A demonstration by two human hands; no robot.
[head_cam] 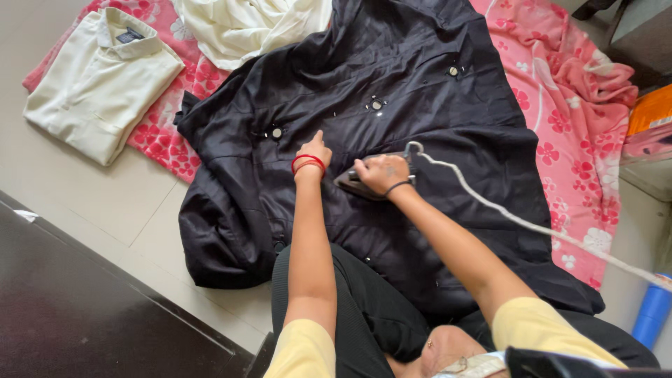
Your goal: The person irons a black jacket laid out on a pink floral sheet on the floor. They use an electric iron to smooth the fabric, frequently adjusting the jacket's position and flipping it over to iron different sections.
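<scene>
A black garment (392,84) with small round mirror ornaments lies spread over a pink flowered blanket (567,119) on the floor. My left hand (313,151) presses flat on the black cloth, fingers pointing away, with red threads around the wrist. Just to its right, my right hand (380,173) grips the handle of a dark clothes iron (348,182), which rests on the garment. The iron's white cord (518,222) runs off to the lower right.
A folded cream shirt (98,77) lies at the top left, partly on the blanket. A crumpled white cloth (245,28) is beside it. Dark furniture (70,308) fills the lower left. A blue cylinder (651,311) and an orange-topped item (651,112) stand at the right edge.
</scene>
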